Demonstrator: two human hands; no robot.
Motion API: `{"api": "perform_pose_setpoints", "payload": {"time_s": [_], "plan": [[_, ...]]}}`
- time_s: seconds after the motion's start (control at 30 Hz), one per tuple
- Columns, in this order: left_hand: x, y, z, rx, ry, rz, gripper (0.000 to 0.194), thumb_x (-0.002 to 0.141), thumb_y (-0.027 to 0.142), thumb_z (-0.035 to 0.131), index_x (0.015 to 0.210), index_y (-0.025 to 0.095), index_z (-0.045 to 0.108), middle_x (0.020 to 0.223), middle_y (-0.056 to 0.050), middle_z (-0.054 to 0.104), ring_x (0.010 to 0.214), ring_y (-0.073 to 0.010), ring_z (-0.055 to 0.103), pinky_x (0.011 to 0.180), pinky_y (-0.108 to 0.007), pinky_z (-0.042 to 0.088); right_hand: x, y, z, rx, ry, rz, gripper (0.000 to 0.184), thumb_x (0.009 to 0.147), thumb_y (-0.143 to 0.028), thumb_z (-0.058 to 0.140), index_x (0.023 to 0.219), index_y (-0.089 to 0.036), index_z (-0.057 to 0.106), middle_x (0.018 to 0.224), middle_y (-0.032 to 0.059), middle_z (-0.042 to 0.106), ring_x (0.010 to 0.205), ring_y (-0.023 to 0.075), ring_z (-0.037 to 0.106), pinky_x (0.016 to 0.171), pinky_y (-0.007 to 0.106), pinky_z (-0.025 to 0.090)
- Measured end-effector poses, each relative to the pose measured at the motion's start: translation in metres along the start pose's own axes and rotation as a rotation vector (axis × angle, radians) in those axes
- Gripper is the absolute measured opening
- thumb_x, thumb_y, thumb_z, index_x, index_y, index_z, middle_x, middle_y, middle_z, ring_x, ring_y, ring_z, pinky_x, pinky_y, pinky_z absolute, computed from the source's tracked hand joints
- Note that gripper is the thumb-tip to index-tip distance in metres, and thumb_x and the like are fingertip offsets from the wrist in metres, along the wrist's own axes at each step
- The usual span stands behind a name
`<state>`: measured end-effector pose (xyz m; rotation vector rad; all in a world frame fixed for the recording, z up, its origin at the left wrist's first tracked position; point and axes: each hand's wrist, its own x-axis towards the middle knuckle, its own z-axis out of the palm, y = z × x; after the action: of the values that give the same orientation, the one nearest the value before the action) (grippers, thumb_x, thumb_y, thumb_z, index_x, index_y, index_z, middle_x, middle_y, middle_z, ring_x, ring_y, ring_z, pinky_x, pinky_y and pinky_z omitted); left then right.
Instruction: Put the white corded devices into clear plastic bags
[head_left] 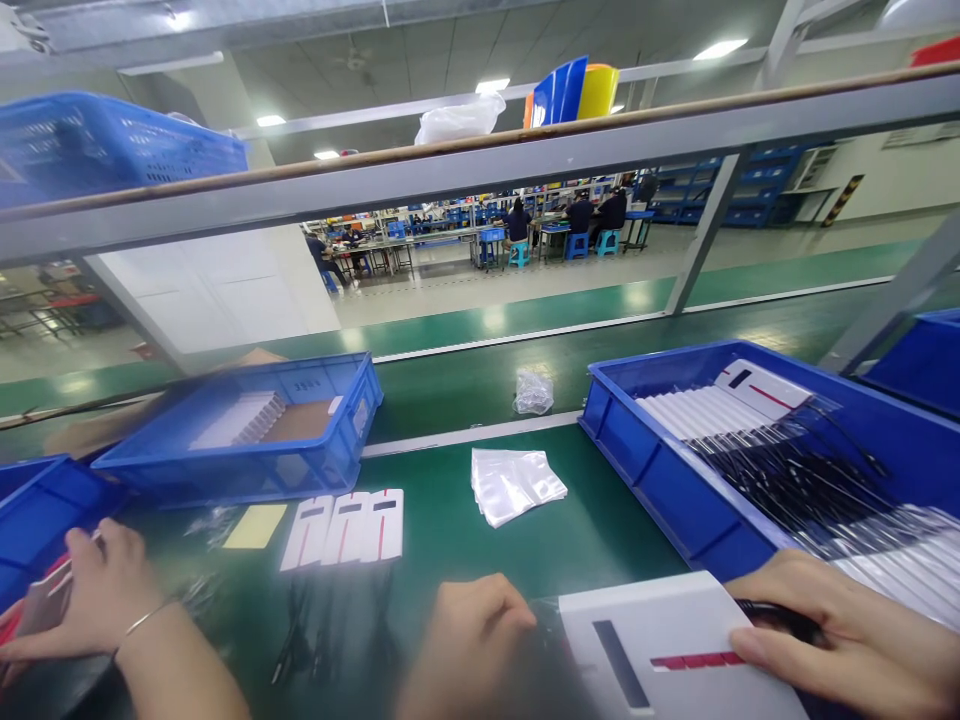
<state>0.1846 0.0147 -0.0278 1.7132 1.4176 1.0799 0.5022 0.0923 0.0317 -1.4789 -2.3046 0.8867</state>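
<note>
My right hand (pixel 832 630) grips a flat white device (pixel 667 640) at its right edge, thumb on the face near a red strip. A black cable (pixel 780 615) bunches under those fingers. At the device's left edge, my left hand (pixel 480 630), blurred, is closed at a clear plastic bag (pixel 549 615). Beyond lies a pile of clear bags (pixel 517 485) on the green table. Left of my hands, several similar white devices (pixel 345 528) lie side by side, their dark cables toward me.
A blue bin (pixel 637 480) at right holds rows of white devices and black cables. Another blue bin (pixel 240 475) stands at left, near a yellow paper (pixel 255 527). A co-worker's braceleted hand (pixel 112 590) holds a red and white item at far left. Crumpled plastic (pixel 533 392) lies farther back.
</note>
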Motion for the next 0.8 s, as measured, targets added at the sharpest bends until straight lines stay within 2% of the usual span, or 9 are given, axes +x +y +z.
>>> {"api": "perform_pose_setpoints", "payload": {"time_s": [0.07, 0.1, 0.27, 0.4, 0.5, 0.67, 0.8], "plan": [[0.0, 0.0, -0.001, 0.047, 0.013, 0.042, 0.028, 0.091, 0.021, 0.053, 0.065, 0.016, 0.062, 0.062, -0.003, 0.068, 0.057, -0.0111, 0.057, 0.057, -0.02, 0.036, -0.001, 0.004, -0.001, -0.034, -0.125, 0.037, 0.038, 0.086, -0.067, 0.054, 0.081, -0.039, 0.08, 0.086, 0.0056, 0.077, 0.086, 0.0332, 0.069, 0.077, 0.045, 0.055], [0.0, -0.001, -0.001, 0.065, 0.015, 0.065, 0.028, 0.092, 0.02, 0.053, 0.066, 0.016, 0.064, 0.063, -0.003, 0.069, 0.058, -0.0112, 0.058, 0.057, -0.021, 0.037, -0.002, 0.007, -0.001, -0.042, -0.141, 0.058, 0.041, 0.087, -0.068, 0.052, 0.085, -0.039, 0.08, 0.089, 0.0071, 0.076, 0.089, 0.0346, 0.068, 0.08, 0.046, 0.054], [0.0, -0.003, -0.004, 0.106, 0.008, 0.153, 0.026, 0.093, 0.018, 0.055, 0.071, 0.016, 0.068, 0.067, -0.004, 0.072, 0.061, -0.0115, 0.062, 0.059, -0.021, 0.037, 0.0, 0.014, -0.002, -0.027, -0.099, 0.109, 0.045, 0.082, -0.07, 0.055, 0.089, -0.033, 0.081, 0.088, 0.0094, 0.072, 0.09, 0.0345, 0.066, 0.083, 0.045, 0.053], [0.001, -0.003, -0.003, 0.135, -0.008, 0.155, 0.024, 0.092, 0.017, 0.059, 0.07, 0.016, 0.068, 0.067, -0.003, 0.072, 0.06, -0.0113, 0.062, 0.058, -0.021, 0.037, 0.003, 0.009, -0.004, -0.007, -0.126, 0.14, 0.051, 0.081, -0.074, 0.054, 0.09, -0.032, 0.08, 0.09, 0.0098, 0.071, 0.093, 0.0346, 0.065, 0.085, 0.045, 0.052], [0.001, -0.003, -0.003, 0.135, 0.003, 0.159, 0.025, 0.092, 0.019, 0.058, 0.069, 0.017, 0.068, 0.065, -0.002, 0.071, 0.058, -0.012, 0.062, 0.057, -0.022, 0.038, 0.003, 0.005, -0.003, 0.021, -0.132, 0.154, 0.054, 0.08, -0.076, 0.053, 0.09, -0.031, 0.081, 0.09, 0.0096, 0.071, 0.092, 0.0346, 0.065, 0.083, 0.044, 0.051], [0.0, -0.002, -0.009, 0.134, 0.02, 0.22, 0.026, 0.095, 0.033, 0.058, 0.077, 0.025, 0.075, 0.064, -0.003, 0.069, 0.056, -0.0162, 0.062, 0.055, -0.025, 0.044, 0.001, 0.001, -0.002, 0.021, -0.117, 0.157, 0.054, 0.08, -0.074, 0.052, 0.081, -0.027, 0.081, 0.081, 0.009, 0.069, 0.082, 0.0314, 0.064, 0.076, 0.041, 0.051], [0.0, -0.006, -0.008, 0.142, 0.058, 0.251, 0.025, 0.095, 0.036, 0.059, 0.077, 0.027, 0.074, 0.063, -0.002, 0.068, 0.054, -0.0171, 0.062, 0.053, -0.026, 0.047, 0.0, 0.001, -0.002, 0.108, -0.136, 0.151, 0.051, 0.083, -0.071, 0.053, 0.081, -0.027, 0.078, 0.082, 0.0075, 0.072, 0.078, 0.0285, 0.066, 0.069, 0.035, 0.052]]}}
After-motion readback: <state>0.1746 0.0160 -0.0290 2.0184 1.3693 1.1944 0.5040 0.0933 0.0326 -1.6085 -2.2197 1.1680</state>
